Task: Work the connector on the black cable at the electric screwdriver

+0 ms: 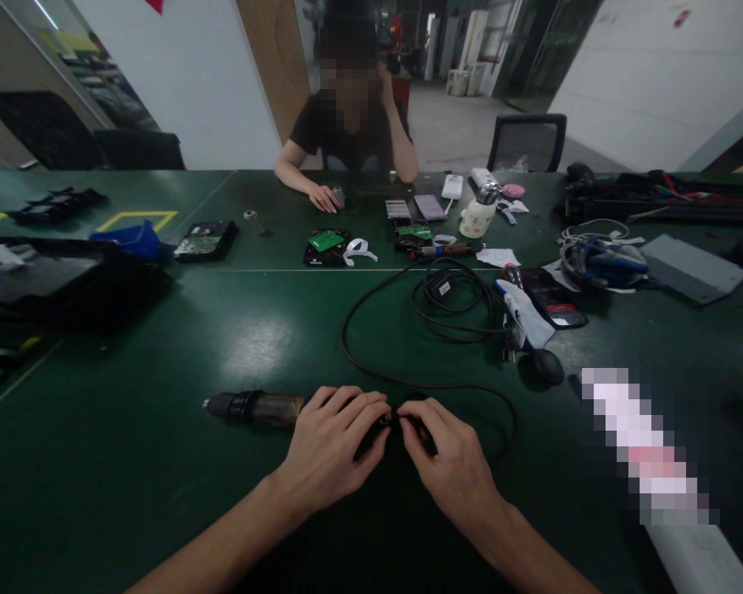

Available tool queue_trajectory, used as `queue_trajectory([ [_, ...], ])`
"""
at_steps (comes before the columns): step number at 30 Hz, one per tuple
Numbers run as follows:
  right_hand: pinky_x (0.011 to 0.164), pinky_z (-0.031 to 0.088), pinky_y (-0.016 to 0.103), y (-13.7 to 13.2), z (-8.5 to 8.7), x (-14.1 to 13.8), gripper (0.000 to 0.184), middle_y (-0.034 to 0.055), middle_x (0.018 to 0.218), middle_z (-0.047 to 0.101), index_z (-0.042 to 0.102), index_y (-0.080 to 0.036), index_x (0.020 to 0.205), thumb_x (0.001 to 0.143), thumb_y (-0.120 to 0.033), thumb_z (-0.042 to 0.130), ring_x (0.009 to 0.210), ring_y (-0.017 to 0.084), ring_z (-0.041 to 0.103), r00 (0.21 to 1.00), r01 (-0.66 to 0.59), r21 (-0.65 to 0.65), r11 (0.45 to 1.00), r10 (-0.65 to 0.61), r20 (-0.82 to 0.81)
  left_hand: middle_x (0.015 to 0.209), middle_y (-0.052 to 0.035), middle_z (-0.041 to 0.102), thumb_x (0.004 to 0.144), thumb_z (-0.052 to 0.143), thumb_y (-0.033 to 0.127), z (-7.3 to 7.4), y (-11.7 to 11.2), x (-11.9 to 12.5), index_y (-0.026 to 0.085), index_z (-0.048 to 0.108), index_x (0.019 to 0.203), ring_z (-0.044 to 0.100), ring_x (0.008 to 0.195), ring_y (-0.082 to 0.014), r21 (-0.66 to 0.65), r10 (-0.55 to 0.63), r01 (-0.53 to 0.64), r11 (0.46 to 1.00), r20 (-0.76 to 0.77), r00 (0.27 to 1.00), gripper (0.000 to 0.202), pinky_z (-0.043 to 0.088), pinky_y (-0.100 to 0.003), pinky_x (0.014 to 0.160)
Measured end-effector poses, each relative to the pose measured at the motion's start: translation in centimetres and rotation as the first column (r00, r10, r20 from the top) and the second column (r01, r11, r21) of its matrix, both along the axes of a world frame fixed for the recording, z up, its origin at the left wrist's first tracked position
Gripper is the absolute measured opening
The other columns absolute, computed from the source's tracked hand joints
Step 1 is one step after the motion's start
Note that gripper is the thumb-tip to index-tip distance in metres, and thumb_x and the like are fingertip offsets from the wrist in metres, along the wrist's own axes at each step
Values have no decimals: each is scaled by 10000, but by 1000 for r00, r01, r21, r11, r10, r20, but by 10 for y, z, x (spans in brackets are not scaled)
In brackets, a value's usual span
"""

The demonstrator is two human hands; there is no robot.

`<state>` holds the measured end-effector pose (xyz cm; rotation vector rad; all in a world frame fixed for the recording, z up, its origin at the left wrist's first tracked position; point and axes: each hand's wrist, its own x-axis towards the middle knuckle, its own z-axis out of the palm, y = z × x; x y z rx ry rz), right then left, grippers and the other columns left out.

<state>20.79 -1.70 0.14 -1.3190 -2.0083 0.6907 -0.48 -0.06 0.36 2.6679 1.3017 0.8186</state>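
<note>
The left hand (334,437) lay over the rear of a long handheld tool (276,410), its grip curled closed around the barrel; the tool lay crosswise on the green surface (161,355), metal tip pointing left. The right hand (449,454) was just beside it, thumb and fingers drawn together on a small dark piece (426,436) near the tool's end, mostly hidden by the fingers. A black cable (347,346) curved in behind that hand from a loose coil, where a dark block (434,283) bore a white label (444,289) with print too small to read. Any lettering on the black packet (551,293) with a red band was likewise illegible, and a long strip (641,445) at right was pixelated over. Across the surface, a co-worker's hand (324,198) rested beside a small cylinder (339,196), near a drive with a green board (326,241).
</note>
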Motion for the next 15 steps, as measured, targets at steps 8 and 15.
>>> queue_trajectory([
  [8,721,537,301,1,3,0,161,31,1022,699,637,-251,1129,1038,-169,532,911,195,693,1000,-3,20,1000,3,8,1175,-13,749,1025,603,289,1,0,1,229,670,1105,675,1042,-204,-11,29,-29,1000,0,1000,120,445,-398,876],
  [15,733,536,307,0,2,0,164,31,1031,697,636,-254,1140,1035,-170,542,922,200,691,1000,1,15,1000,-1,14,1178,-13,746,1016,605,268,1,0,1,239,676,1105,672,1051,-204,-17,18,-18,1000,11,1000,117,455,-396,883],
])
